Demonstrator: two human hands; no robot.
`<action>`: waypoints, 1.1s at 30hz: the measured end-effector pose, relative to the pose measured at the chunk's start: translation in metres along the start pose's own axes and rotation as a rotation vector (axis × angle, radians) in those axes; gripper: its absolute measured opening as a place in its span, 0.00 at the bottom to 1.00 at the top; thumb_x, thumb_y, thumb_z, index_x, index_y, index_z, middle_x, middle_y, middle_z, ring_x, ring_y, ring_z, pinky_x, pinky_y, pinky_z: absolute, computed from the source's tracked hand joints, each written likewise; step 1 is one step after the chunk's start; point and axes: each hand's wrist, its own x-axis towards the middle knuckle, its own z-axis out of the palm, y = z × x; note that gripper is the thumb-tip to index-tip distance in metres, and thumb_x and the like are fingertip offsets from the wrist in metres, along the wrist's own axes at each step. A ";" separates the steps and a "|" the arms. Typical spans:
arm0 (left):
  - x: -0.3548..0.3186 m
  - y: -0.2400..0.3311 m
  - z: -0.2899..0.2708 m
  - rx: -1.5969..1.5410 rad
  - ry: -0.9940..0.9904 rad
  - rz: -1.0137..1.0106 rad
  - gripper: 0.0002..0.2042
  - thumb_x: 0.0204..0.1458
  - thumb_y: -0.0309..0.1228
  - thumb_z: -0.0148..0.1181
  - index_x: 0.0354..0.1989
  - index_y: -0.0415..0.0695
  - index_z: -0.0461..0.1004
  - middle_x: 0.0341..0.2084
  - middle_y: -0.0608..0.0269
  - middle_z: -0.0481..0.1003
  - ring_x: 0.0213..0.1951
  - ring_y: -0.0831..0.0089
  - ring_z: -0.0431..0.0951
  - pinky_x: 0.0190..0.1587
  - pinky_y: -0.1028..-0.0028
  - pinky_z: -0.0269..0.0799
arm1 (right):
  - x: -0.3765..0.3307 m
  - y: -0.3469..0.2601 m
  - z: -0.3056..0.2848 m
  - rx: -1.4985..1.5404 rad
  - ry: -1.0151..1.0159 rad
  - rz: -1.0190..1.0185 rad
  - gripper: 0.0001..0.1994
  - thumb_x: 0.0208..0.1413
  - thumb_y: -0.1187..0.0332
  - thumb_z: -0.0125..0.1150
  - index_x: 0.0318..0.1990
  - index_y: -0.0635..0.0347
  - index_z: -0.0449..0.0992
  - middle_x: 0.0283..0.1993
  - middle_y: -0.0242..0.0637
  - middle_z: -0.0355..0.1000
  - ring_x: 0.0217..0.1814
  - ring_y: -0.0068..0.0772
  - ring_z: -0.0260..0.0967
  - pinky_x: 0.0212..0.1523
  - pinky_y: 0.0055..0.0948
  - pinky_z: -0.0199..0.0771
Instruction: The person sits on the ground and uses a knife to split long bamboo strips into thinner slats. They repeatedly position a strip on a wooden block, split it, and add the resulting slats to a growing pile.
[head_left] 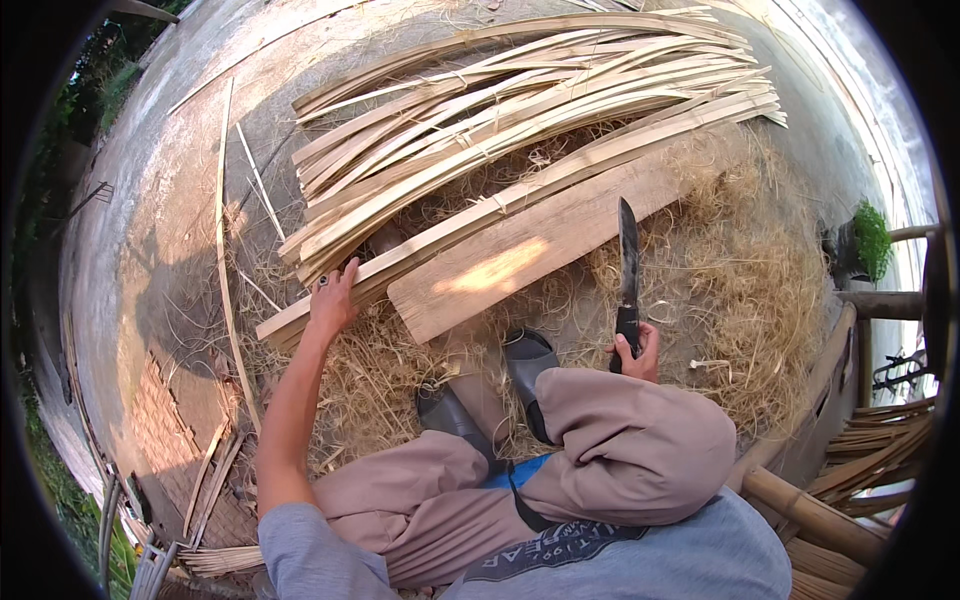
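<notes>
Bamboo strips (520, 110), pale and split flat, lie in a loose fan across the concrete ground (170, 180); they are too many and too overlapped to count. At their near edge the left hand (333, 298) reaches out with the arm nearly straight, its fingers spread over the end of the lowest strip and pressing on it; whether they curl under it cannot be told. One wooden plank (520, 255) lies just beside that strip, slanting up to the right, with a bright patch of sun on it.

One dark knife (628, 265) stands blade up in the right hand (636, 350), whose fingers are wrapped tight round the handle, above the raised right knee (640, 440). The blade tip rises in front of the plank's far part.

Dry shavings (740, 300) are heaped thickly under and around the plank, the strips and the feet, hiding much of the ground there. Two grey slippers (525, 360) sit among the shavings in front of the person, between the two hands. Several thin loose strips (222, 250) lie apart on the left, one long one running down toward a patch of bricks (170, 400). On the right stand thick bamboo poles (810, 510) and another bundle of strips (880, 445), well apart from the hands. One small green plant (872, 238) grows at the right edge.
</notes>
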 end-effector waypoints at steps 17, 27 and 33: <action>-0.117 0.057 -0.242 -0.103 0.202 -0.002 0.25 0.37 0.38 0.78 0.41 0.44 0.72 0.36 0.59 0.75 0.36 0.55 0.78 0.41 0.58 0.73 | 0.166 -0.103 0.057 0.999 -0.147 0.396 0.57 0.50 0.22 0.54 0.69 0.69 0.53 0.62 0.53 0.65 0.62 0.49 0.69 0.67 0.48 0.71; -0.202 -0.024 -0.187 -0.071 0.253 -0.146 0.34 0.33 0.37 0.81 0.53 0.46 0.74 0.39 0.56 0.77 0.39 0.50 0.79 0.41 0.56 0.75 | 0.141 -0.220 0.151 1.368 -0.087 0.196 0.17 0.68 0.60 0.60 0.53 0.63 0.68 0.46 0.38 0.72 0.43 0.36 0.74 0.48 0.40 0.84; -0.208 -0.043 -0.080 -0.282 0.088 -0.236 0.33 0.37 0.40 0.80 0.54 0.45 0.74 0.44 0.52 0.80 0.45 0.51 0.82 0.47 0.58 0.78 | 0.128 -0.216 0.168 1.111 0.064 0.162 0.15 0.69 0.62 0.58 0.51 0.65 0.68 0.46 0.39 0.73 0.43 0.37 0.74 0.46 0.40 0.85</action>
